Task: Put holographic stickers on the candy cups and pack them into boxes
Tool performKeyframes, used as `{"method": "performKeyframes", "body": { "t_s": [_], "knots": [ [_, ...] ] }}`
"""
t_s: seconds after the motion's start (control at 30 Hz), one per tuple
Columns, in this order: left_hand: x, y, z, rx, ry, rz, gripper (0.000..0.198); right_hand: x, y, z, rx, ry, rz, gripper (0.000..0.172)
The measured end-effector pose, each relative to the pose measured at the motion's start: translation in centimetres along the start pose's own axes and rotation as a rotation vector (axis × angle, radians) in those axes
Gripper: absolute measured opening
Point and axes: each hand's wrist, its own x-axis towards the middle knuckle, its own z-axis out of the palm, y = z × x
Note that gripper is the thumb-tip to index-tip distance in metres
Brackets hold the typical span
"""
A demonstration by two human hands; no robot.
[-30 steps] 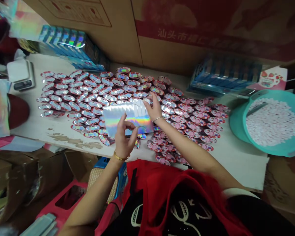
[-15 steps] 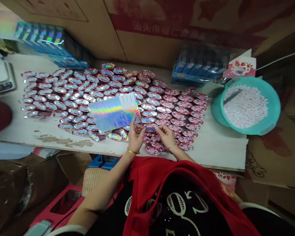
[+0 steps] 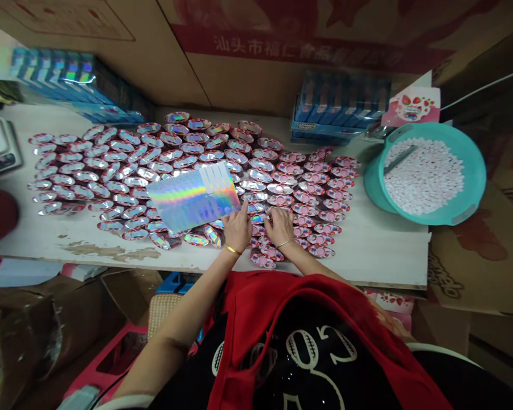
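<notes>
A holographic sticker sheet (image 3: 192, 197) lies tilted over rows of small round cups (image 3: 111, 165) that cover the white table (image 3: 388, 250). Those cups on the left carry shiny rainbow lids; the cups on the right (image 3: 320, 188) show pink lids. My left hand (image 3: 238, 229) rests at the sheet's near right corner, fingers curled, index finger pointing onto it. Beside it, my right hand (image 3: 278, 225) presses down on a cup in the front rows, fingers bent over it. Whether a sticker lies under those fingers is hidden.
A teal basin (image 3: 461, 216) of small white pieces with a scoop stands at the right. Blue packaged boxes (image 3: 339, 108) and a second stack (image 3: 74, 80) lean against cardboard cartons at the back. A scale (image 3: 0, 151) sits far left. A red stool and boxes are below the table.
Both hands dropped from holding a sticker strip between them down onto the cups. A second ago the right hand was reaching across the sheet, held up by the left.
</notes>
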Motion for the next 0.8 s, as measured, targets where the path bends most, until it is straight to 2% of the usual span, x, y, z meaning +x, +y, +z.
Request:
{"method": "performKeyframes", "body": {
  "t_s": [0.1, 0.17, 0.27, 0.33, 0.43, 0.5, 0.57, 0.7, 0.8],
  "knots": [
    [0.3, 0.1, 0.1, 0.012, 0.027, -0.022, 0.065, 0.1, 0.4, 0.2, 0.046, 0.006, -0.005, 0.032],
    [0.1, 0.0, -0.4, -0.022, 0.076, 0.006, 0.059, 0.0, 0.5, 0.0, 0.096, 0.021, -0.02, 0.036],
    [-0.8, 0.0, -2.1, -0.186, 0.187, 0.098, 0.039, -0.3, 0.3, -0.8, 0.249, 0.114, -0.015, 0.044],
    [-1.5, 0.0, -3.5, -0.341, 0.253, 0.107, 0.025, -0.5, 0.0, -1.4, 0.407, 0.135, 0.012, 0.052],
    [-2.4, 0.1, -4.9, -0.544, 0.251, 0.018, 0.013, -1.1, -0.6, -1.9, 0.684, -0.021, 0.074, 0.043],
    [-2.7, -0.1, -4.9, -0.611, 0.207, -0.051, 0.01, -1.6, -0.8, -2.0, 0.789, -0.13, 0.101, 0.04],
    [-2.9, -0.5, -4.1, -0.602, 0.165, -0.108, 0.009, -2.1, -0.8, -2.0, 0.741, -0.159, 0.095, 0.038],
    [-3.3, -1.3, -2.0, -0.428, 0.092, -0.195, 0.01, -2.7, -0.5, -1.7, 0.319, -0.122, 0.033, 0.029],
    [-3.4, -1.5, -0.8, -0.292, 0.061, -0.207, 0.01, -2.7, -0.6, -1.3, 0.071, -0.122, -0.009, 0.026]
  ]
}}
